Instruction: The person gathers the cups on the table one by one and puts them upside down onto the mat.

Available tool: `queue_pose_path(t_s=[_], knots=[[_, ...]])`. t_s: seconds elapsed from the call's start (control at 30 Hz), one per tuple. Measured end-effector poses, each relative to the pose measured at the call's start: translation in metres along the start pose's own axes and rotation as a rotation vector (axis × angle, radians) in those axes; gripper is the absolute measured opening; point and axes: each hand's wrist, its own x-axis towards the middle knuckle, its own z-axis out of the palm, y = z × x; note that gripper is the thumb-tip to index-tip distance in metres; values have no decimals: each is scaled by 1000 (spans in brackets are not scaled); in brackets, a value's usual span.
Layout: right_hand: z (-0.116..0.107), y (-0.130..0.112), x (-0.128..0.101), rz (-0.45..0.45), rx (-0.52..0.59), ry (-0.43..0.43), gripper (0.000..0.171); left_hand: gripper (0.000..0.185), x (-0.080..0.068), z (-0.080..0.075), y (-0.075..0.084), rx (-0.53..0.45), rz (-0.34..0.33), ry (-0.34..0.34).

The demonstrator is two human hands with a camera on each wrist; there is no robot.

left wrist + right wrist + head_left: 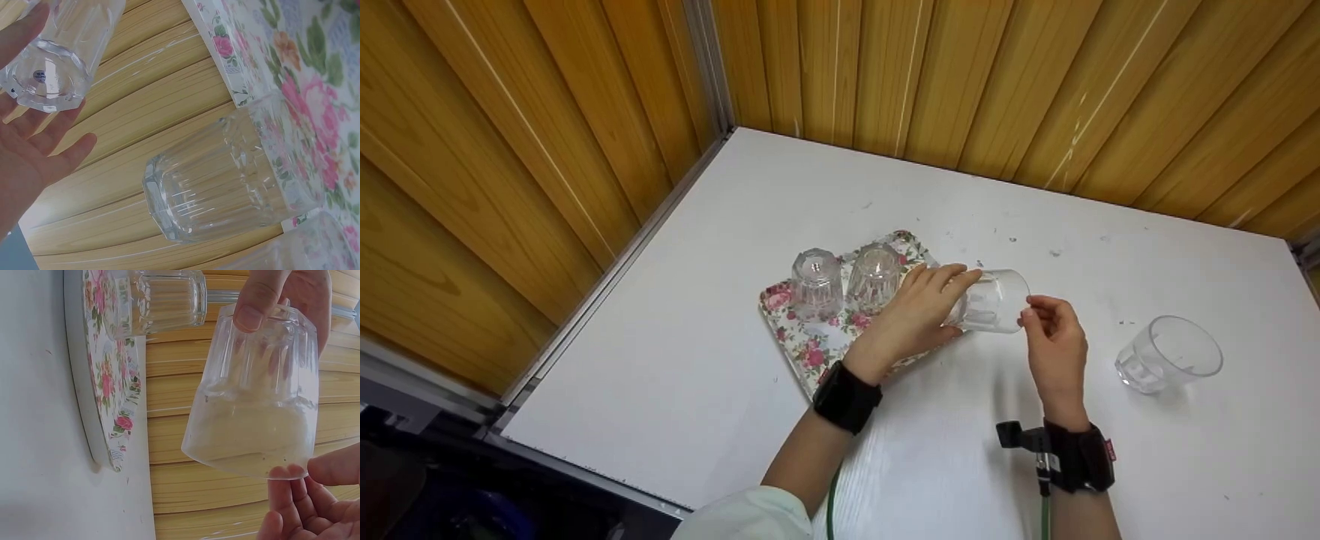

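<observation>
Nearest the head camera, two forearms with black wrist straps are seen reaching over the white table [735,360], and between them a clear glass [994,300] is held in the air, lying on its side just past the right edge of the floral tray [787,337]. The base end of the glass is wrapped by the curled fingers of the left hand [919,311], while its open rim is steadied by the fingertips of the right hand [1054,337], thumb and forefinger lightly pinched at the edge; a two-handed hold of this kind is judged to suit turning the glass over. On the tray two more faceted glasses [816,283] are stood upside down side by side (mouths down, thick bases up), which probably explains the tilt of the held one. Well apart to the right, a fourth glass [1170,352] is left on the table, leaning toward its side, mouth facing up and right. Wooden wall panels [585,112] are seen behind.
</observation>
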Motion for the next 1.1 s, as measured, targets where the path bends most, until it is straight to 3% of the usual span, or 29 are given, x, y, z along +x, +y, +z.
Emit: queue_pose_path(t_s=[1.1], knots=[[3,4,1,30,-57,-18,24,74,-1,-2,1,-4,3,7]])
